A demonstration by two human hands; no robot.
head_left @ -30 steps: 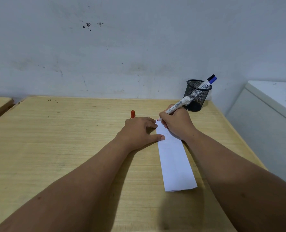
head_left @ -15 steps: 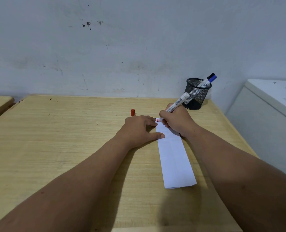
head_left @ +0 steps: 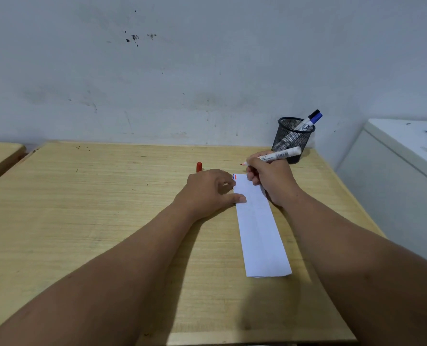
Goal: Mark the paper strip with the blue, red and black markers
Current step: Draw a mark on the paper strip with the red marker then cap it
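Note:
A white paper strip (head_left: 260,228) lies lengthwise on the wooden desk (head_left: 82,221). Its far left corner carries a red mark above a blue mark (head_left: 234,177). My left hand (head_left: 210,193) rests flat on the desk with thumb and fingertips pressing the strip's left edge. My right hand (head_left: 270,178) holds the uncapped red marker (head_left: 277,156), its tip lifted off the paper and pointing left. The red cap (head_left: 199,167) stands on the desk just beyond my left hand. The blue and black markers (head_left: 309,121) stick out of a black mesh cup (head_left: 291,139).
The mesh cup stands at the desk's far right corner against a grey wall. A white cabinet (head_left: 402,171) stands to the right of the desk. Another wooden desk edge (head_left: 0,156) shows at far left.
My right hand has lifted the red marker's tip off the strip and swung the marker flatter. A red mark now shows beside the blue one. My left hand has stayed in place.

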